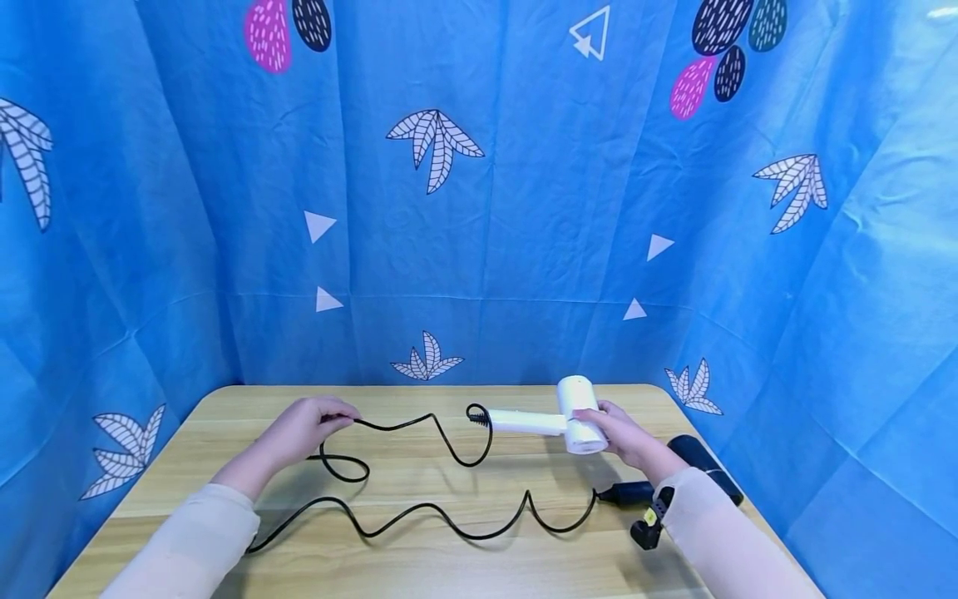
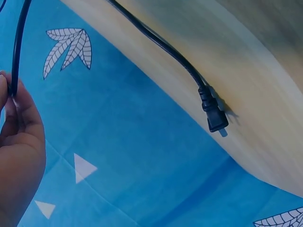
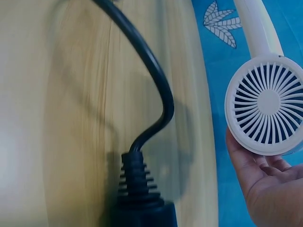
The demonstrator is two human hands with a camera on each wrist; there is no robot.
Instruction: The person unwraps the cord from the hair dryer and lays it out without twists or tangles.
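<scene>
A white hair dryer (image 1: 526,423) is held by its head in my right hand (image 1: 624,437), its handle toward the left. The right wrist view shows the vented grille (image 3: 268,102) with the fingers of my right hand (image 3: 270,182) around the dryer's head. My left hand (image 1: 310,428) pinches the black cord (image 2: 18,45) between thumb and fingers. From there the cord dips in a loop to the handle's end. In the left wrist view, a black two-prong plug (image 2: 216,117) lies on the table near its edge.
A black hair dryer (image 1: 693,453) lies at the right of the wooden table (image 1: 419,574), partly behind my right forearm. Its wavy black cord (image 1: 490,537) runs leftward across the front. Blue patterned curtains (image 1: 479,249) enclose the table at the back and sides.
</scene>
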